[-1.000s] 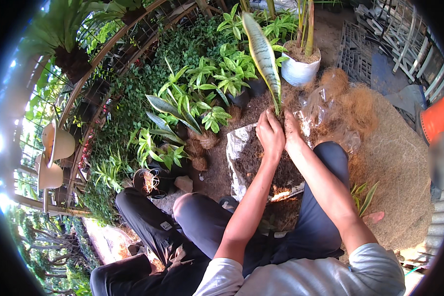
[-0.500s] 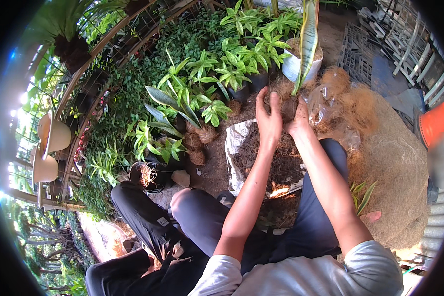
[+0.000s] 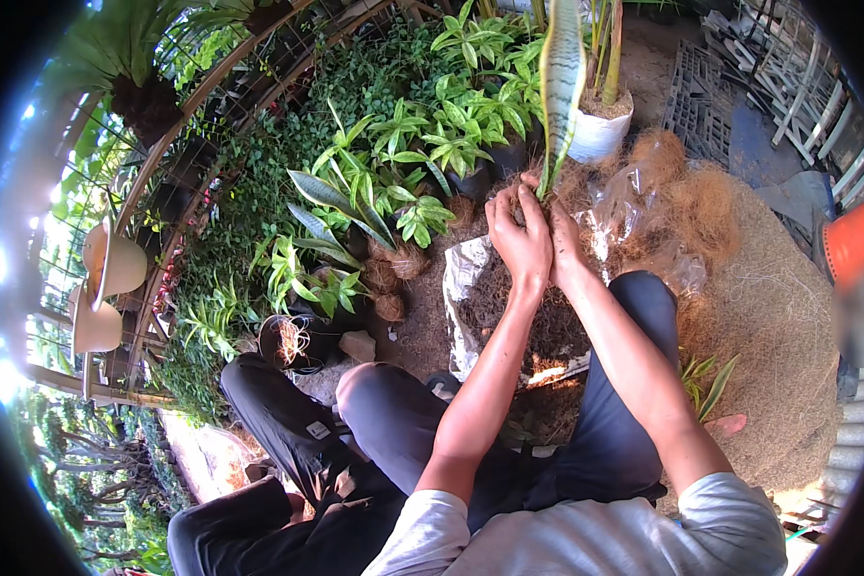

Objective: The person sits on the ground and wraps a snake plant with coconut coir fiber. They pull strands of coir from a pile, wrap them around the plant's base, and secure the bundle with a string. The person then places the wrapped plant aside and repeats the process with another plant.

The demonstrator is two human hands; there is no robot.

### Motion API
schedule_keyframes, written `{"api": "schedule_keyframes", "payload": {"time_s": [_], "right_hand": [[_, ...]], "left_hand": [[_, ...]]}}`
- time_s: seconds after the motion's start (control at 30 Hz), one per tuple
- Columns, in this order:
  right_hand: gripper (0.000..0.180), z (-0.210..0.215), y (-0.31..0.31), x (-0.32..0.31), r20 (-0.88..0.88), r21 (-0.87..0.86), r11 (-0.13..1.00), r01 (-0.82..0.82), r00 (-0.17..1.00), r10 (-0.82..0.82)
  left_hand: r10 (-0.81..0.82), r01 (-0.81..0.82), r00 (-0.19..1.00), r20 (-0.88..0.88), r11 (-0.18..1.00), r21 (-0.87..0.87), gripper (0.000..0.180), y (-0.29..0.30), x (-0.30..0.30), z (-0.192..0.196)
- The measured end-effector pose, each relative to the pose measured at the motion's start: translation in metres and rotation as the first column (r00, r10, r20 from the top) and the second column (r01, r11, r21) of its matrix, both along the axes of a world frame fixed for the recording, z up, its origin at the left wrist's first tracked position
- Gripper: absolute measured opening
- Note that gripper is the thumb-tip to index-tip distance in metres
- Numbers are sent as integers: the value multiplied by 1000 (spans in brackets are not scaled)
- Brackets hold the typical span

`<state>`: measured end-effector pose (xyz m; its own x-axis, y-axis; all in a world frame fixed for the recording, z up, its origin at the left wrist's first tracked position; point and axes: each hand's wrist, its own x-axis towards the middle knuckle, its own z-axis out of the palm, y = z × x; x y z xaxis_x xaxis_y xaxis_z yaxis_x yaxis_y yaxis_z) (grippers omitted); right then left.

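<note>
A tall snake plant (image 3: 561, 82) with banded, yellow-edged leaves rises from between my two hands. My left hand (image 3: 520, 235) cups its base from the left, fingers curled round it. From the other side my right hand (image 3: 566, 238) presses in, its heel close against the left one. The plant's root end is mostly hidden by my fingers. Below my hands lies an opened white sack (image 3: 464, 288) holding dark soil (image 3: 552, 331). Just right of my hands are brown coconut fibre (image 3: 706, 216) and clear plastic (image 3: 634, 197).
Leafy potted plants (image 3: 461, 144) and fibre-wrapped root balls (image 3: 408, 259) stand ahead and left. A white pot (image 3: 600, 134) sits beyond my hands. An orange bucket (image 3: 852, 240) is far right. Another person's dark-trousered leg (image 3: 274, 408) rests beside mine.
My hands have drawn closer together around the plant's base and shifted slightly left and nearer. The snake plant has moved left with them, uncovering the stems in the white pot.
</note>
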<state>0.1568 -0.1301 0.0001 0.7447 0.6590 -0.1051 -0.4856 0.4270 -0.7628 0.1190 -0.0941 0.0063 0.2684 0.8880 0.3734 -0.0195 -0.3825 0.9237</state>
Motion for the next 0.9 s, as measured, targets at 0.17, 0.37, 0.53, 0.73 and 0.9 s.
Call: {"api": "schedule_keyframes", "payload": {"time_s": [0.17,0.37,0.53,0.73,0.9], "right_hand": [[35,-16,0,5,114,-132,989,68,992,-53],[41,5,-1,3,-70,-13,1000,0,998,-1],[47,10,-4,10,83,108,989,-100,992,92],[56,9,-6,4,-173,149,985,-91,978,116],[79,3,-6,-1,-86,97,990,-102,990,110]], "left_hand": [[-54,59,992,111,997,-46,22,2,4,-17],[-117,118,989,91,993,-6,24,4,-1,-3],[-145,165,975,171,980,-108,34,-1,-2,5],[-137,152,977,166,985,-83,32,-2,-2,22],[-104,130,983,148,976,-173,24,9,-3,8]]}}
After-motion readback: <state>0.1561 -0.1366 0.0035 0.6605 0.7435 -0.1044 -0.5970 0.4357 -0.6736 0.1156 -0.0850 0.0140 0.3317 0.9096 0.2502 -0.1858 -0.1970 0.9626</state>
